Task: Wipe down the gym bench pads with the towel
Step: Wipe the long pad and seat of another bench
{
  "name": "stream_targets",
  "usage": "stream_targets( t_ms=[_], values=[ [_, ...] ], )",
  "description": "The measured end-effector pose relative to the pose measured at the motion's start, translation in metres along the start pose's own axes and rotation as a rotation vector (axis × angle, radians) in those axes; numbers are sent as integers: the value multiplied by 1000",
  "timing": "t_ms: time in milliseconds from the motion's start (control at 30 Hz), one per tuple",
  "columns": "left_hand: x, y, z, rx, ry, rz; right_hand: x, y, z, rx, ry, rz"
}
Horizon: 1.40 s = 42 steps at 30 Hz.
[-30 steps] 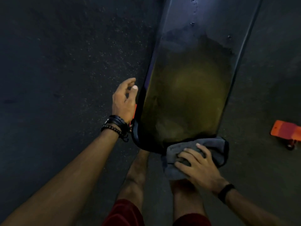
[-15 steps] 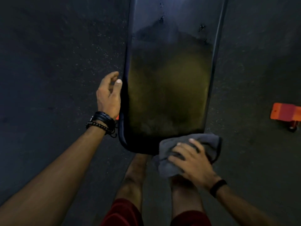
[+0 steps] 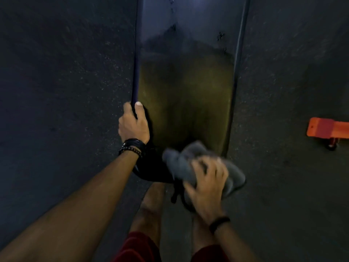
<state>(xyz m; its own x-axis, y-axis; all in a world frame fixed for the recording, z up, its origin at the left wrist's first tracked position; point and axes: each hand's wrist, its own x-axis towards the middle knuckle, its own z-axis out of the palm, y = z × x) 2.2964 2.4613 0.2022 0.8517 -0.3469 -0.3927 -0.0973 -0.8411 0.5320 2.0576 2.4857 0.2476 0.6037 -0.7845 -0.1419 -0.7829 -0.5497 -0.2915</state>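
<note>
A long black bench pad [image 3: 187, 87] runs away from me up the middle of the view, its near end glossy with a yellowish sheen. My left hand [image 3: 133, 123] grips the pad's left edge, thumb on top and fingers curled under the side. A grey towel [image 3: 186, 164] lies bunched over the pad's near right corner. My right hand [image 3: 206, 183] is on top of the towel, fingers spread and curled into the cloth, blurred by motion. Part of the pad's near end is hidden under the towel and hand.
Dark speckled rubber floor [image 3: 66, 82] lies on both sides of the bench. An orange metal piece of equipment [image 3: 327, 129] sits on the floor at the right edge. My bare legs and red shorts [image 3: 136, 246] stand right at the pad's near end.
My left hand closed onto the pad's left edge, where before it hovered beside it. My right hand swept the towel along the near end, bunching it up. The view shifted right.
</note>
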Motion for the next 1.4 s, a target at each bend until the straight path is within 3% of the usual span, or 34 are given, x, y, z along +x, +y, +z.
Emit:
stream_targets(
  t_ms=[100, 233, 333, 433, 567, 667, 800, 833, 933, 967, 1033, 1100, 1200, 1333, 1400],
  values=[
    [0, -1, 2, 16, 42, 23, 3, 15, 2, 67, 7, -23],
    [-1, 0, 4, 34, 79, 35, 144, 28, -6, 41, 295, 289],
    [-1, 1, 4, 36, 89, 40, 219, 31, -19, -1, 376, 356],
    [-2, 1, 3, 39, 82, 38, 181, 24, -14, 10, 350, 295],
    [0, 3, 4, 42, 55, 23, 40, 3, 4, 70, 96, 43],
    [-1, 2, 3, 49, 46, 19, 34, 12, 6, 59, 41, -26],
    [1, 3, 4, 32, 30, 7, 152, -14, -1, -60, 270, 394],
    [2, 2, 2, -52, 16, -26, 174, -29, 1, -65, 298, 428],
    [15, -4, -19, -533, -6, -169, 165, -68, 18, -56, 217, 147],
    [20, -10, -30, -591, 1, -181, 139, -76, 23, -57, 142, 10],
    [28, -24, -54, -559, -13, -141, 79, -76, 25, -38, -15, -253],
    [35, -27, -69, -512, -61, -85, 26, -46, 32, -56, -91, -342],
    [41, -17, -66, -452, -164, -26, 22, 12, 15, 43, -126, -28],
    [37, 1, -50, -434, -266, -35, 133, -16, -4, -44, 219, 443],
    [33, 6, -48, -470, -242, -70, 165, -62, 4, -18, 209, 352]
  ],
)
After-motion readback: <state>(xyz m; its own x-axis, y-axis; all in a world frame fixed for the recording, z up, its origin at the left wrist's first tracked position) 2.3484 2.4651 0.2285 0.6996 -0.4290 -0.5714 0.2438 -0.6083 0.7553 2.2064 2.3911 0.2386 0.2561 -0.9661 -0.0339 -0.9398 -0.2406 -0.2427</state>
